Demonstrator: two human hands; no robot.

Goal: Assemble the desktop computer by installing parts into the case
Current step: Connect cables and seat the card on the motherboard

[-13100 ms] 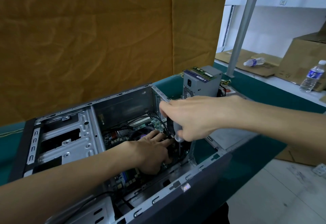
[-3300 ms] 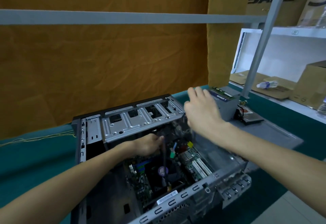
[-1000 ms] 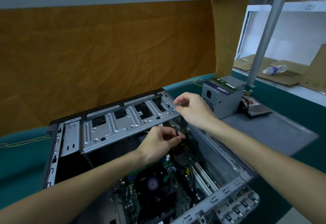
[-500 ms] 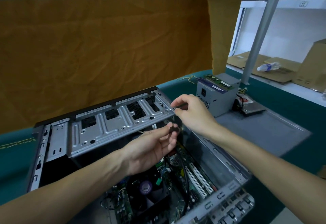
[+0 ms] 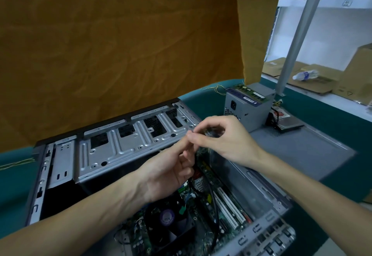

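2 hands' fingers pinch a blurred black cable [image 5: 213, 199] above the case [image 5: 128, 147].

Item: what I pinch between my right hand [image 5: 225, 139] and left hand [image 5: 171, 171] is too small and blurred to name. Item: black cable [image 5: 213, 201], upper end hidden behind my left palm. Item: motherboard [image 5: 203, 233], partly covered by my left forearm. Item: case [image 5: 112, 145], near corner cut by the bottom edge. Item: hard drive [image 5: 289, 123], half hidden behind the power supply [image 5: 247, 112].
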